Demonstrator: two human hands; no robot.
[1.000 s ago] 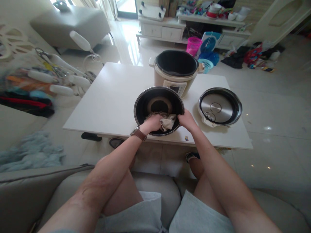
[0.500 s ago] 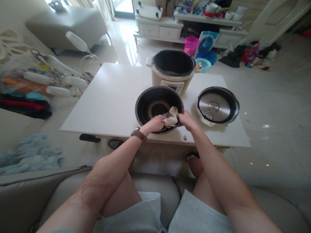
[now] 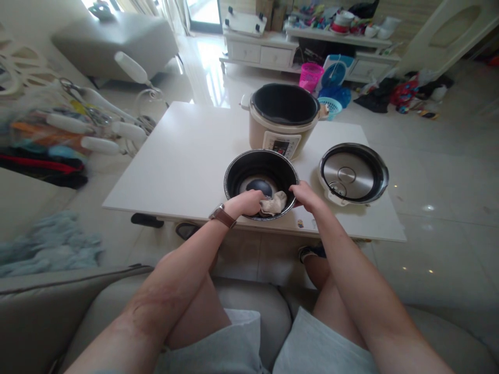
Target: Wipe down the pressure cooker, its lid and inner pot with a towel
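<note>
A black inner pot (image 3: 249, 167) is tilted toward me at the near edge of the white table (image 3: 187, 156). Inside its near wall my left hand (image 3: 250, 202) is closed on a pale cloth (image 3: 274, 203). My right hand (image 3: 304, 196) grips the pot's right rim, fingers partly hidden behind the wall. Directly behind the pot stands a beige electric cooker (image 3: 259, 130), open at the top, with a dark interior. To the right, the cooker's round lid (image 3: 346, 174) lies with its metal inner side facing up.
A white metal rack (image 3: 130, 132) with rounded ends stands left of the table. Beyond the table are a pink basket (image 3: 311, 76), a light blue basket (image 3: 330, 107) and a white cabinet (image 3: 259, 52). My knees are below the near edge.
The pot's opening now faces me less, and its rim sits slightly lower in view. My left hand and the cloth have shifted within the pot. The whole view has moved slightly.
</note>
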